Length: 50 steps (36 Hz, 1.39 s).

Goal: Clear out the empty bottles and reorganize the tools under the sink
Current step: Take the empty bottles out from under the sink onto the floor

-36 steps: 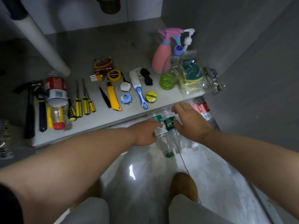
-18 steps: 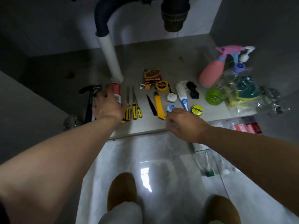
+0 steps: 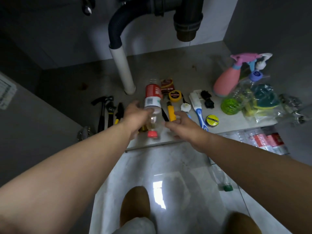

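Note:
My left hand (image 3: 135, 115) grips a clear empty bottle (image 3: 152, 105) with a red label and red cap, lifted above the cabinet floor (image 3: 168, 68), cap toward me. My right hand (image 3: 183, 126) hovers just right of the bottle, fingers loosely spread, holding nothing. Tools lie in a row behind: a hammer (image 3: 101, 112), black pliers (image 3: 110, 110), a yellow utility knife (image 3: 171, 112), a yellow tape measure (image 3: 175, 96) and a blue-white brush (image 3: 199, 108). More empty bottles lie on the tiled floor at the right: red-labelled ones (image 3: 263, 141) and a green-capped one (image 3: 222, 179).
A white drain pipe (image 3: 123, 71) stands at the cabinet middle under black plumbing (image 3: 185, 21). A pink spray bottle (image 3: 228, 78), a green bottle (image 3: 230, 103) and bagged sponges (image 3: 263, 100) fill the right side. My brown shoes (image 3: 135, 205) stand on the glossy floor.
My left hand has lifted the red-labelled bottle off the cabinet floor and brought it right and toward me. My right hand has opened and moved up beside it.

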### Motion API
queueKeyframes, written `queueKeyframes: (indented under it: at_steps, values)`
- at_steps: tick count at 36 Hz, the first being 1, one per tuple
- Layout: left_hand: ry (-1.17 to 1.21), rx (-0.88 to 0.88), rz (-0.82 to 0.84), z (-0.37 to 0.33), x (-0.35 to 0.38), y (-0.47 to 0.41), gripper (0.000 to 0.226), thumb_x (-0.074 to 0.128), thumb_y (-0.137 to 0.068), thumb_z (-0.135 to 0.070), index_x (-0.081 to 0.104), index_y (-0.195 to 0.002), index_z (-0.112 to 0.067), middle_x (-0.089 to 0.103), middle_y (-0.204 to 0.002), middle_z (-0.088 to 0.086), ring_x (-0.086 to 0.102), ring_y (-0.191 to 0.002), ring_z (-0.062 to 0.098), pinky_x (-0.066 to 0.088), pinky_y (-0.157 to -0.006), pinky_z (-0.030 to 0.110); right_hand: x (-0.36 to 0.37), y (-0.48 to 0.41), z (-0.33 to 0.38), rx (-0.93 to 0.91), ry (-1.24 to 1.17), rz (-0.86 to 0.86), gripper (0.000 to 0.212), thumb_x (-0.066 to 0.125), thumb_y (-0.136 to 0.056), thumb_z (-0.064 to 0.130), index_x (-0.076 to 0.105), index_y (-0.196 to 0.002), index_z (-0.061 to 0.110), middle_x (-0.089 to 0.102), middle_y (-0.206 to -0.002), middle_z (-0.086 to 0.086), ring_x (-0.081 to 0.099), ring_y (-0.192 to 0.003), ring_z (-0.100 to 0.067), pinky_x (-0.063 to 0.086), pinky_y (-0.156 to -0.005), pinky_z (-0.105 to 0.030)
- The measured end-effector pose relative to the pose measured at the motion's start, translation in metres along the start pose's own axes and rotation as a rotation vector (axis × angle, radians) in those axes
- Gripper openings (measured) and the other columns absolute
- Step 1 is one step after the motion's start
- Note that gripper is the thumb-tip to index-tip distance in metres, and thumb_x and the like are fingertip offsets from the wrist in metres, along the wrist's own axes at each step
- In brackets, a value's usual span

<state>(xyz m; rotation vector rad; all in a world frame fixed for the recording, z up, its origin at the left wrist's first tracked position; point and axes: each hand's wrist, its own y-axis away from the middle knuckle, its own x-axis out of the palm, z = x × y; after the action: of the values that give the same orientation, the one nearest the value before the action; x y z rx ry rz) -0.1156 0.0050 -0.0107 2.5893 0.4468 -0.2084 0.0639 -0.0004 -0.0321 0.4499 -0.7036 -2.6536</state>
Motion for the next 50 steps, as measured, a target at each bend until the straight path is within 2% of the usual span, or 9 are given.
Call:
queueKeyframes:
  at_steps: [8,13,18,21,30,38,43,46,50]
  values:
    - [0.219,-0.124,0.385,-0.02,0.053,0.007,0.029,0.059,-0.101,-0.018,0.061,-0.129,-0.011,0.071,-0.118,0.011,0.068,-0.11,0.026,0.058,-0.094,0.042,-0.037,0.0,0.004,-0.045,-0.38,-0.187,0.066,0.083,-0.079,0.025,0.047,-0.134,0.027,0.074,-0.108,0.0,0.075,-0.093,-0.021,0.062,-0.082,-0.045]
    - [-0.402,0.294,0.193,-0.023,0.07,-0.031,0.023,0.056,-0.099,-0.015,0.07,-0.117,-0.016,0.069,-0.111,0.005,0.064,-0.102,0.021,0.051,-0.085,0.03,-0.066,-0.008,-0.011,-0.061,-0.429,-0.295,0.049,0.082,-0.08,0.021,0.054,-0.12,0.027,0.072,-0.107,-0.003,0.075,-0.089,-0.023,0.062,-0.071,-0.04]
    - [-0.98,0.42,0.086,-0.025,0.074,-0.081,0.044,0.059,-0.096,-0.02,0.052,-0.14,-0.022,0.039,-0.148,0.012,0.044,-0.133,0.032,0.043,-0.108,0.042,-0.088,-0.021,-0.026,-0.028,-0.408,-0.32,0.051,0.074,-0.08,0.017,0.055,-0.127,0.02,0.07,-0.108,-0.009,0.069,-0.09,-0.029,0.058,-0.07,-0.039]
    - [-0.98,0.415,0.078,-0.023,0.077,-0.098,0.077,0.065,-0.092,-0.016,0.024,-0.157,-0.02,0.027,-0.16,0.006,0.033,-0.143,0.033,0.037,-0.114,0.048,-0.091,-0.026,-0.03,-0.042,-0.443,-0.313,0.05,0.073,-0.08,0.013,0.055,-0.126,0.017,0.068,-0.108,-0.014,0.066,-0.087,-0.029,0.055,-0.07,-0.04]
    - [-0.992,0.401,0.141,-0.021,0.088,-0.137,0.098,0.073,-0.087,-0.01,0.014,-0.16,-0.038,0.002,-0.17,0.001,0.013,-0.155,0.029,0.025,-0.123,0.044,-0.084,-0.028,-0.033,-0.058,-0.542,-0.201,0.072,0.075,-0.062,0.022,0.051,-0.13,0.022,0.068,-0.113,-0.013,0.07,-0.09,-0.029,0.055,-0.065,-0.036]
    - [-0.923,0.529,0.083,-0.019,0.095,-0.154,0.061,0.066,-0.092,-0.01,0.048,-0.149,-0.023,0.032,-0.16,0.011,0.032,-0.146,0.031,0.026,-0.118,0.031,-0.086,-0.036,-0.039,-0.03,-0.613,-0.187,0.053,0.075,-0.08,0.008,0.054,-0.127,0.02,0.071,-0.107,-0.01,0.073,-0.075,-0.017,0.054,-0.055,-0.03]
    - [-0.829,0.49,-0.161,-0.014,0.095,-0.163,0.036,0.058,-0.096,-0.009,0.053,-0.131,-0.002,0.055,-0.137,0.015,0.053,-0.126,0.028,0.033,-0.085,0.013,-0.085,-0.037,-0.04,-0.031,-0.61,-0.191,0.049,0.075,-0.081,0.01,0.054,-0.123,0.025,0.072,-0.106,-0.007,0.073,-0.079,-0.019,0.054,-0.055,-0.029]
    - [-0.794,0.47,-0.179,-0.017,0.091,-0.165,0.034,0.057,-0.096,-0.01,0.062,-0.129,-0.006,0.054,-0.138,0.012,0.051,-0.128,0.026,0.038,-0.103,0.022,-0.085,-0.036,-0.039,-0.044,-0.612,-0.193,0.049,0.074,-0.081,0.009,0.055,-0.123,0.026,0.072,-0.104,-0.005,0.074,-0.077,-0.016,0.053,-0.054,-0.029]
    - [-0.634,0.418,-0.241,-0.022,0.092,-0.166,0.029,0.06,-0.09,-0.001,0.075,-0.114,-0.007,0.061,-0.129,0.011,0.058,-0.122,0.024,0.046,-0.102,0.027,-0.084,-0.033,-0.039,-0.053,-0.602,-0.189,0.049,0.072,-0.083,0.007,0.055,-0.125,0.026,0.073,-0.105,-0.004,0.073,-0.081,-0.016,0.054,-0.057,-0.029]
